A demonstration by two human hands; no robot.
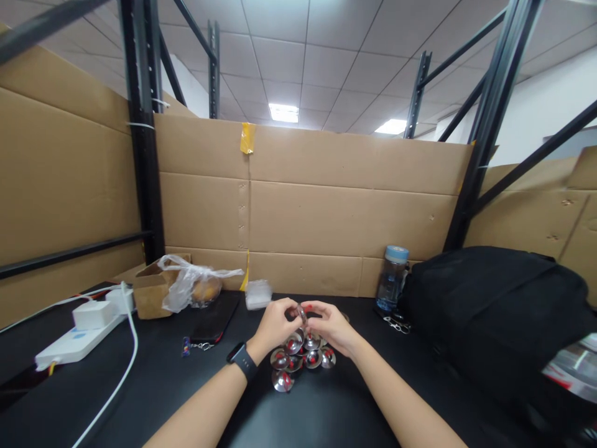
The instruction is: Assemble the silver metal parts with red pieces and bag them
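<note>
The left hand [275, 325] and the right hand [332, 326] meet above a black table [347, 398], thumbs and fingers curled inward and pinching one small metal disc [302, 315] between them. The disc stands nearly edge-on, the left fingertips at one side and the right ones at the other; neither grip is spread wide, though the exact contact of each fingertip is too small to make out. Just below and in front of the hands lies a cluster of shiny discs [312, 358] with red parts, several overlapping and one nearest the person. A dark watch [242, 361] circles the left wrist. Beyond the hands, slightly to the left, sits a whitish translucent packet [258, 294], near a cardboard wall [303, 218].
</note>
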